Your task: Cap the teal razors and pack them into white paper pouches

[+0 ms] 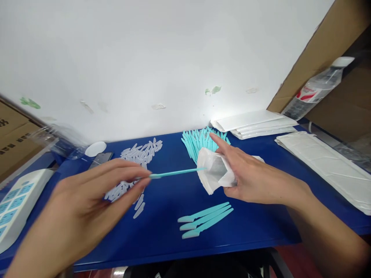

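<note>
My left hand (95, 197) pinches a turquoise eyebrow razor (176, 172) by its blade end. The handle's far tip reaches into the open mouth of a white pouch (206, 177). Around that pouch wraps my right hand (246, 173), its index finger stretched forward. Three more eyebrow razors (205, 220) lie side by side on the blue table below the pouch. Behind it is a pile of turquoise razors (197, 143), partly covered by the pouch and hand. Translucent blade caps (142, 154) are scattered beyond and beneath my left hand, which hides some of them.
White padded mailers (255, 123) are stacked at the back right, with another mailer (327, 166) at the right. A bottle (319, 88) leans against cardboard there. A power strip (20, 204), a phone (101, 159) and a white round lid (95, 148) are at left.
</note>
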Demonstrator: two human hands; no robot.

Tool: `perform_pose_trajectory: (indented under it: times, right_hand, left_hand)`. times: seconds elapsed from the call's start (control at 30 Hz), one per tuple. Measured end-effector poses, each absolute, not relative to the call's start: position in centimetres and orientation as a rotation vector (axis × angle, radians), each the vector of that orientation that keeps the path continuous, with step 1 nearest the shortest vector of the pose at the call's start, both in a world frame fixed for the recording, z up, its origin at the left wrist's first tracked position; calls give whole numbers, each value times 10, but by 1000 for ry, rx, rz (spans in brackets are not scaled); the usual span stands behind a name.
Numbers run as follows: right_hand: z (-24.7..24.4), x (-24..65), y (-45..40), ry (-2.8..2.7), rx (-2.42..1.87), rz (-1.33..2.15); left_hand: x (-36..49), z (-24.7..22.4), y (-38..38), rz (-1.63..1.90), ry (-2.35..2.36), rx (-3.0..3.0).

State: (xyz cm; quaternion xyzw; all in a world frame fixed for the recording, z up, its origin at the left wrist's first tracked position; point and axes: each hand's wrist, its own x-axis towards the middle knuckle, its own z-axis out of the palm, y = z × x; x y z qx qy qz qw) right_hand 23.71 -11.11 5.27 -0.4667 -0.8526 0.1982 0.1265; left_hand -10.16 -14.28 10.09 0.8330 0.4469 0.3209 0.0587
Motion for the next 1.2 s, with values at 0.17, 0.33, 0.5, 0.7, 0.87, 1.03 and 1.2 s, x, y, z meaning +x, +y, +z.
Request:
perform_pose_trajectory:
  times: [0.17, 0.33, 0.5, 0.7, 0.87, 1.03, 1.2]
  right_hand:
    - [57, 233, -114, -2372, -1275, 639]
    - [60, 245, -114, -2259, -1316, 617]
    - [57, 245, -113, -2329, -1365, 617]
    - [50, 239, -113, -2463, -1334, 570]
    - [45, 239, -110, -2488, -1343, 527]
    - [45, 238, -108, -2503, -1343, 558]
    - [46, 234, -111, -2506, -1310, 596]
  left_hand:
    - [-26, 90, -127, 953, 786, 2790]
    - [-50, 48, -141, 808, 1164, 2372]
    - [-75, 10, -152, 131, 1166, 2320]
    - [-72, 2, -144, 230, 1265, 2220]
    - [-97, 13, -147, 393, 1356, 2151]
    - [-144, 55, -159, 640, 1404, 2464]
    - [-93, 90, -150, 570, 1063, 2993]
